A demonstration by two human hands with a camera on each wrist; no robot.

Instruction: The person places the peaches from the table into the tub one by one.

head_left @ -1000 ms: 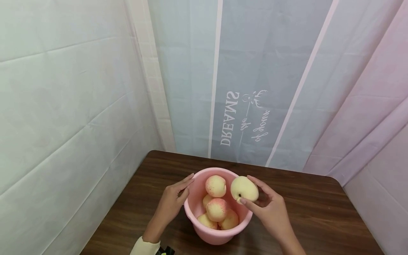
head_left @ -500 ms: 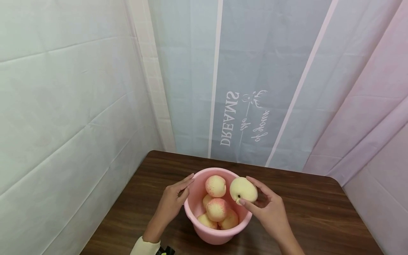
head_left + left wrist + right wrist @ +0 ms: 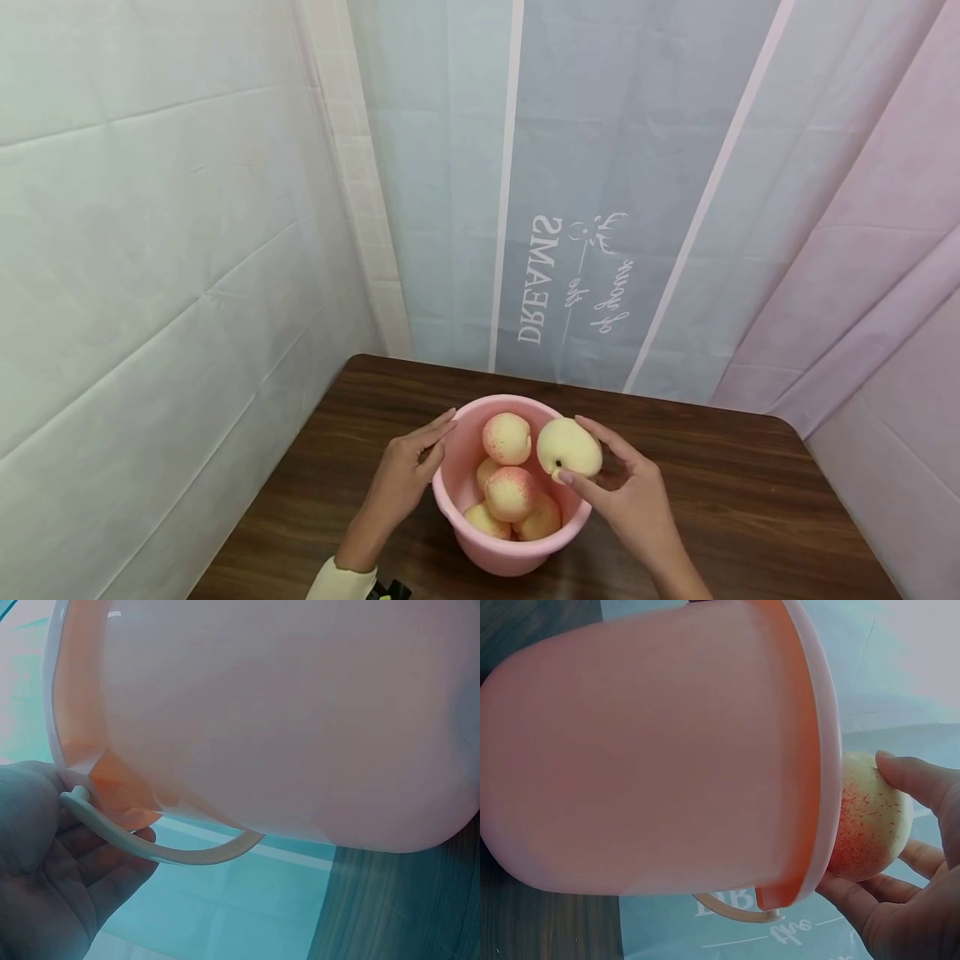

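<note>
In the head view, a pink plastic bucket (image 3: 502,554) stands on the table with several pale yellow peaches flushed with red, such as the peach (image 3: 510,493) on top of the pile. My right hand (image 3: 630,504) holds another peach (image 3: 568,450) between thumb and fingers, above the bucket's right rim. Its red-speckled side (image 3: 866,821) shows in the right wrist view, just past the rim. On the left, my left hand (image 3: 405,471) rests with extended fingers against the bucket's rim. The left wrist view shows that hand (image 3: 71,877) beside the bucket's pale handle (image 3: 180,855).
The dark wood-grain table (image 3: 720,475) ends at a back edge near a blue-grey curtain (image 3: 585,167) with white lettering. A pale wall covering (image 3: 172,250) borders the left side, and a pink curtain panel (image 3: 847,275) hangs at the right.
My right hand has shifted slightly left with the peach, a little farther over the bucket. The left hand, the bucket and the peaches inside have stayed in place.
</note>
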